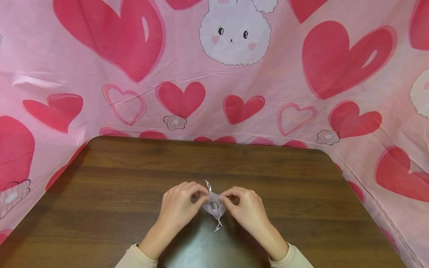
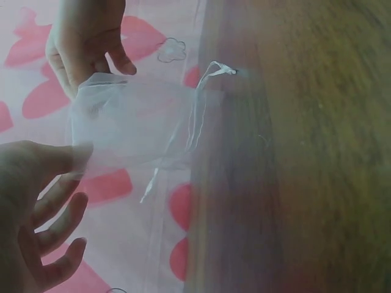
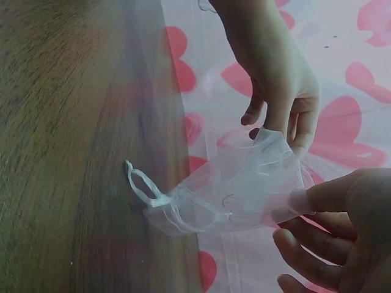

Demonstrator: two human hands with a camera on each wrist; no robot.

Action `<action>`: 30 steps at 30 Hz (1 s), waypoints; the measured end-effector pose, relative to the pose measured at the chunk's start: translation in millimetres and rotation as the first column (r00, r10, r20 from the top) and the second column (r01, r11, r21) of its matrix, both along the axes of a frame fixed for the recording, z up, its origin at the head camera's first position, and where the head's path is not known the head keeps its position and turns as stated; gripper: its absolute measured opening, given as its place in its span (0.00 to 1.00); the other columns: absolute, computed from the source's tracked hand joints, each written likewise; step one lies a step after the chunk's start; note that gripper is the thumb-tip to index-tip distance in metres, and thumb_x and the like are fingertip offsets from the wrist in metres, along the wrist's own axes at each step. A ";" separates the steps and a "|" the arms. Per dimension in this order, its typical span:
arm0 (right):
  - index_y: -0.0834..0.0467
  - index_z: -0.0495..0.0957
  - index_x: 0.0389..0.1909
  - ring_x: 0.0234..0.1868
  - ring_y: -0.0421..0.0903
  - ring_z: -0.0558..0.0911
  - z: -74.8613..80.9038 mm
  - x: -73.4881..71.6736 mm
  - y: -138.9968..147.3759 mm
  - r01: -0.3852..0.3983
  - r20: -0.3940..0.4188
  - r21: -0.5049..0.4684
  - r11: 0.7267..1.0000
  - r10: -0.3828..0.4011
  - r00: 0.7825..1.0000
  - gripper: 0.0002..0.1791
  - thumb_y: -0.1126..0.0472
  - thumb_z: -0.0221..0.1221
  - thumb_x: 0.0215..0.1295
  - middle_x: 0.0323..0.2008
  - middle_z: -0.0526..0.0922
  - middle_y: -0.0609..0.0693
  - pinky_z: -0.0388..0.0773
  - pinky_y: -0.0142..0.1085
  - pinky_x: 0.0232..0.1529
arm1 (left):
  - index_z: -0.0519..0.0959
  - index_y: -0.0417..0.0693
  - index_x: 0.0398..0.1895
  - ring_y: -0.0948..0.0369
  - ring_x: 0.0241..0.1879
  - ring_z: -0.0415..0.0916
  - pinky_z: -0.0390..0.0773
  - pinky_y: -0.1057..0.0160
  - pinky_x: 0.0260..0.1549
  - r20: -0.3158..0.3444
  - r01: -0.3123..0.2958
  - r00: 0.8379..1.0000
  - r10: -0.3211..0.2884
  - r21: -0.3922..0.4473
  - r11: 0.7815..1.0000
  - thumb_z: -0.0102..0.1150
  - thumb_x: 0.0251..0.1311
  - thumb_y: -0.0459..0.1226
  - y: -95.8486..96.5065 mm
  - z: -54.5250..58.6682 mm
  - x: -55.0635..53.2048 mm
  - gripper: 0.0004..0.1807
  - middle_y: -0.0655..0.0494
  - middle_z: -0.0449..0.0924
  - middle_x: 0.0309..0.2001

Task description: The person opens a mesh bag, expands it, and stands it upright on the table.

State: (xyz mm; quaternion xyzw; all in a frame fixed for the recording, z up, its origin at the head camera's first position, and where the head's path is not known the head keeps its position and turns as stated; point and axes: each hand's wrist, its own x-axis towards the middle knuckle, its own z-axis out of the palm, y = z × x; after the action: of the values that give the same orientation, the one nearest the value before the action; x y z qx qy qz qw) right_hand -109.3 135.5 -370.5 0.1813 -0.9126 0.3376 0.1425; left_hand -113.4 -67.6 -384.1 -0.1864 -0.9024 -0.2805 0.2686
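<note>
1. Nearest the head camera, at the lower border, pale sleeves (image 1: 136, 257) are seen at both wrists.
2. Beyond them, a sheer white drawstring bag (image 1: 214, 205) is held between the two hands, over the near part of the wooden table (image 1: 100, 193); whether the wood is touched by it cannot be told.
3. One side of the bag is pinched between thumb and forefinger of the left hand (image 1: 181, 203), the other side likewise by the right hand (image 1: 246, 204); in the wrist views, other fingers are held loosely bent, off the fabric.
4. As judged here, the bag has been taken up and spread at the end away from the strings (image 3: 160, 201). No contents can be made out. The strings do not appear fully drawn, so any closing seems left undone; whether the mouth is open is not shown.
5. Wood is left to both sides and ahead, up to the far edge, which is bordered by heart-printed cloth (image 1: 234, 83). Sideways movement should be little hindered.
</note>
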 end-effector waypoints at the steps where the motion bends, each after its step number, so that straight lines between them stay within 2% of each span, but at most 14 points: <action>1: 0.49 0.88 0.29 0.26 0.42 0.79 0.1 0.2 -0.1 0.000 -0.005 -0.003 1.000 0.000 1.000 0.04 0.63 0.72 0.55 0.31 0.86 0.39 0.72 0.31 0.28 | 0.84 0.66 0.26 0.72 0.24 0.70 0.69 0.68 0.21 -0.004 0.000 1.000 0.000 -0.001 1.000 0.81 0.40 0.42 0.1 -0.2 0.0 0.13 0.76 0.73 0.22; 8: 0.48 0.87 0.27 0.24 0.43 0.78 -0.5 0.2 -1.0 0.000 -0.020 -0.019 1.000 0.000 1.000 0.07 0.63 0.74 0.52 0.28 0.85 0.37 0.71 0.31 0.26 | 0.83 0.66 0.27 0.74 0.24 0.68 0.68 0.69 0.21 -0.002 0.009 1.000 -0.009 -0.012 1.000 0.82 0.40 0.43 0.6 -0.9 0.6 0.14 0.76 0.71 0.23; 14: 0.47 0.85 0.26 0.24 0.42 0.78 -1.5 0.1 -0.4 -0.008 -0.029 -0.022 1.000 0.007 1.000 0.09 0.64 0.74 0.51 0.25 0.83 0.36 0.70 0.30 0.25 | 0.84 0.65 0.30 0.71 0.26 0.73 0.70 0.68 0.23 0.017 0.036 0.999 -0.036 -0.013 0.999 0.81 0.40 0.43 1.4 -1.4 0.9 0.14 0.75 0.74 0.25; 23: 0.48 0.84 0.25 0.25 0.39 0.78 -2.9 0.3 1.3 -0.009 -0.006 0.020 1.000 0.009 1.000 0.09 0.65 0.73 0.51 0.22 0.81 0.38 0.71 0.31 0.27 | 0.86 0.64 0.40 0.70 0.32 0.77 0.76 0.65 0.28 0.036 0.128 0.991 -0.128 -0.005 0.992 0.78 0.47 0.47 2.0 -1.0 1.8 0.15 0.74 0.82 0.36; 26: 0.49 0.84 0.25 0.24 0.36 0.76 -2.4 1.4 1.0 -0.011 -0.008 0.019 1.000 0.011 1.000 0.09 0.64 0.73 0.51 0.22 0.80 0.36 0.71 0.31 0.27 | 0.87 0.64 0.39 0.70 0.33 0.77 0.76 0.65 0.29 0.014 0.147 0.989 -0.147 -0.010 0.989 0.76 0.49 0.47 1.9 -0.9 1.8 0.12 0.75 0.82 0.37; 30: 0.46 0.84 0.26 0.25 0.38 0.78 -1.6 2.4 0.1 -0.018 -0.013 0.006 1.000 0.019 1.000 0.09 0.64 0.74 0.51 0.22 0.79 0.33 0.72 0.32 0.28 | 0.88 0.66 0.32 0.71 0.33 0.77 0.76 0.65 0.28 -0.021 0.126 0.992 -0.126 -0.012 0.992 0.77 0.49 0.46 1.3 -0.5 1.5 0.07 0.77 0.82 0.35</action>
State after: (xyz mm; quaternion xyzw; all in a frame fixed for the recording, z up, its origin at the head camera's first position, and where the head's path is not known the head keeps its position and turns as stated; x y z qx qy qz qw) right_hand -106.9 135.7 -372.1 0.1923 -0.9110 0.3349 0.1447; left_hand -111.9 -66.3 -384.5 -0.2478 -0.8873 -0.2898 0.2593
